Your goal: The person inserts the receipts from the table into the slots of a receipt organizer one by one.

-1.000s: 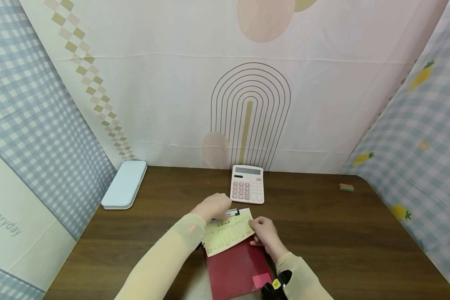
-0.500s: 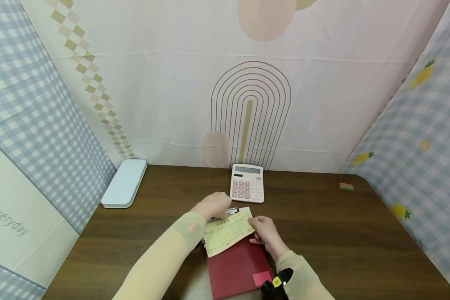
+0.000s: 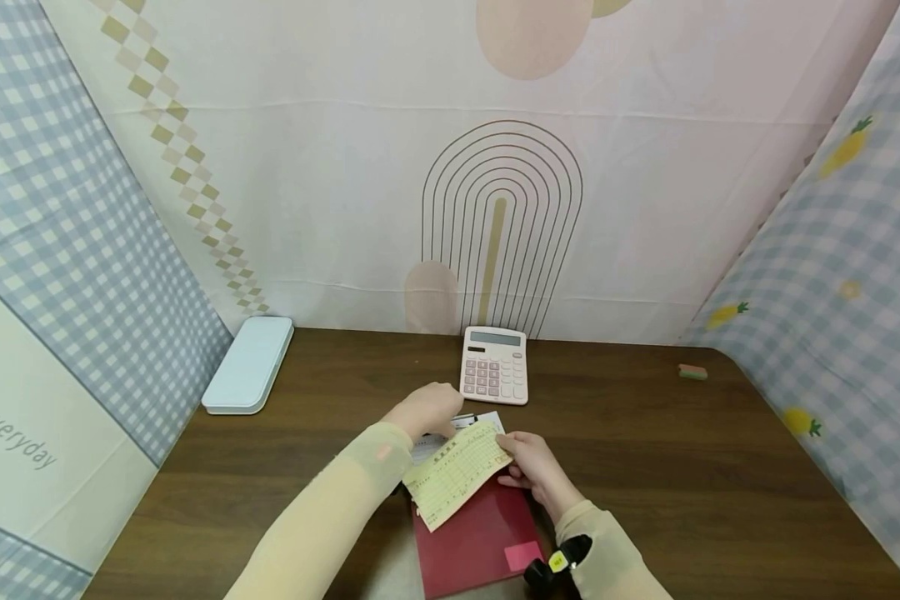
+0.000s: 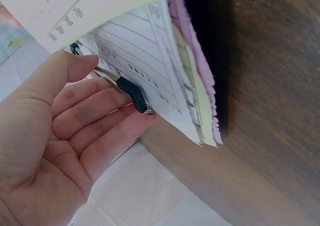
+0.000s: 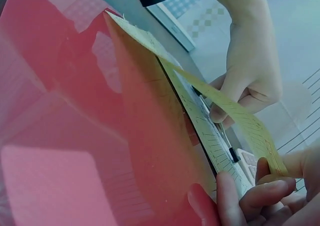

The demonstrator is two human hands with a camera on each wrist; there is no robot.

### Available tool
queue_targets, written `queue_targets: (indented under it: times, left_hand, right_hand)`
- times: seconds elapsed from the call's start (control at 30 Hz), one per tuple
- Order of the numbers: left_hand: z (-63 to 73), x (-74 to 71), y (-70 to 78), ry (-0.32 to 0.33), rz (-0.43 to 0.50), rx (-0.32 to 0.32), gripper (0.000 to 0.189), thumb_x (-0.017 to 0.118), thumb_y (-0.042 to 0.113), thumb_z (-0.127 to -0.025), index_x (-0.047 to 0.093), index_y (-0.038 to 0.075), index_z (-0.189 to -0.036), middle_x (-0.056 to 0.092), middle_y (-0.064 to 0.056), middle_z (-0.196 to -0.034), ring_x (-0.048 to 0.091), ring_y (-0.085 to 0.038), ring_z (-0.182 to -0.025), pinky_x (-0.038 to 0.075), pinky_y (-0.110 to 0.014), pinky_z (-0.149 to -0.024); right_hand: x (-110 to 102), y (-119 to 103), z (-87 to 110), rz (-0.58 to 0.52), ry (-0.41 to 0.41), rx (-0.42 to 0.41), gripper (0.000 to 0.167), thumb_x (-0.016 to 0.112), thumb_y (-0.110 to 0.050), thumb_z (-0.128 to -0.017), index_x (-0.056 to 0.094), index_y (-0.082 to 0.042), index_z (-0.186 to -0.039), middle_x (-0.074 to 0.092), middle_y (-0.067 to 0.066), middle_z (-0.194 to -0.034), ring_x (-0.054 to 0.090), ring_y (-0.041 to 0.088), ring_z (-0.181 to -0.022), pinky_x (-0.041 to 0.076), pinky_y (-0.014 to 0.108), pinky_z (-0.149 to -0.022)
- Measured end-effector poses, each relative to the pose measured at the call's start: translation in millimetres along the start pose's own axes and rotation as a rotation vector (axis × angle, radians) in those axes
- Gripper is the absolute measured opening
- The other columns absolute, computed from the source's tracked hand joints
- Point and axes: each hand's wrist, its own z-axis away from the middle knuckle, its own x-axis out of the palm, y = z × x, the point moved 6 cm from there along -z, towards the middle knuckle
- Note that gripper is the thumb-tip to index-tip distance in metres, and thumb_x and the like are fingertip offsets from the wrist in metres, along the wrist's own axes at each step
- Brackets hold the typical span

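Note:
A glossy red clipboard [image 3: 472, 550] lies at the front middle of the table. My left hand [image 3: 427, 410] grips the metal clip [image 4: 131, 92] with black tips at its far end, thumb on top and fingers beneath. A yellow printed form sheet [image 3: 461, 477] slants over the clipboard. My right hand [image 3: 532, 468] pinches its right corner between thumb and finger. Under the yellow sheet, white ruled paper [image 4: 150, 61] shows by the clip, with yellow and pink layers along its ragged edge. In the right wrist view the yellow sheet bows upward, away from the white paper.
A pink square [image 3: 523, 556] sits on the clipboard's near right corner. Just beyond my left hand stands a pale pink calculator [image 3: 495, 367]. A light blue flat case [image 3: 249, 367] lies at the back left, and a small red-green block [image 3: 692, 372] at the far right.
The yellow sheet has slid and swung toward the near side, its lower left end dropping, and white paper beneath the clip now shows. Both hands stay almost where they were.

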Motion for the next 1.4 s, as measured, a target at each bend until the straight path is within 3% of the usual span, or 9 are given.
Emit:
queue_targets:
  times: [0.2, 0.5, 0.77, 0.97, 1.27, 1.4]
  left_hand:
    - [-0.6, 1.9, 0.5, -0.009, 0.009, -0.003, 0.022, 0.071, 0.023, -0.084, 0.057, 0.014, -0.069, 0.053, 0.003, -0.064, 0.043, -0.012, -0.057, 0.040, -0.025, -0.055]
    - [-3.4, 4.4, 0.6, 0.006, -0.002, 0.013, 0.023, 0.071, 0.024, -0.084, 0.057, 0.015, -0.068, 0.054, 0.004, -0.063, 0.043, -0.011, -0.056, 0.040, -0.025, -0.053]
    - [-4.2, 3.8, 1.7, -0.002, -0.014, 0.012, 0.022, 0.072, 0.025, -0.083, 0.058, 0.015, -0.070, 0.055, 0.004, -0.064, 0.045, -0.011, -0.058, 0.042, -0.025, -0.056]
    - [-3.7, 1.8, 1.8, -0.018, -0.006, 0.009, 0.022, 0.071, 0.025, -0.084, 0.059, 0.013, -0.070, 0.055, 0.003, -0.064, 0.046, -0.011, -0.058, 0.043, -0.025, -0.055]
    - [-1.5, 0.4, -0.7, 0.017, -0.027, 0.013, 0.018, 0.070, 0.025, -0.085, 0.061, 0.014, -0.073, 0.057, 0.003, -0.067, 0.052, -0.011, -0.060, 0.046, -0.027, -0.058]
    - [-2.5, 1.9, -1.0, 0.027, -0.025, 0.012, 0.013, 0.070, 0.022, -0.085, 0.064, 0.014, -0.077, 0.059, 0.003, -0.070, 0.053, -0.011, -0.061, 0.046, -0.027, -0.057]
  right_hand:
    - [-2, 1, -1.1, -0.042, 0.006, 0.011, 0.023, 0.053, -0.017, -0.094, 0.060, 0.004, -0.103, 0.050, -0.001, -0.061, 0.031, 0.005, -0.045, 0.055, 0.028, -0.055]
    - [-5, -1, 2.0, 0.014, 0.059, -0.018, 0.028, 0.056, -0.015, -0.092, 0.060, 0.008, -0.107, 0.042, -0.001, -0.055, 0.034, 0.005, -0.043, 0.054, 0.027, -0.050]
    - [-6, 5, 1.2, -0.060, 0.062, 0.010, 0.027, 0.051, -0.015, -0.096, 0.058, 0.007, -0.109, 0.047, -0.001, -0.057, 0.032, 0.004, -0.043, 0.055, 0.027, -0.052]
    - [-5, 2, 2.1, -0.022, 0.004, -0.026, 0.023, 0.052, -0.019, -0.096, 0.060, 0.002, -0.103, 0.052, -0.003, -0.059, 0.031, 0.003, -0.042, 0.054, 0.027, -0.055]
    - [2, -15, 12.8, 0.152, -0.143, -0.219, 0.022, 0.063, -0.017, -0.091, 0.060, 0.004, -0.093, 0.051, -0.001, -0.067, 0.048, 0.008, -0.053, 0.050, 0.024, -0.053]
    - [4, -15, 14.6, 0.147, -0.184, -0.204, 0.020, 0.058, -0.016, -0.094, 0.056, 0.004, -0.096, 0.056, -0.003, -0.068, 0.048, 0.006, -0.053, 0.051, 0.024, -0.056]
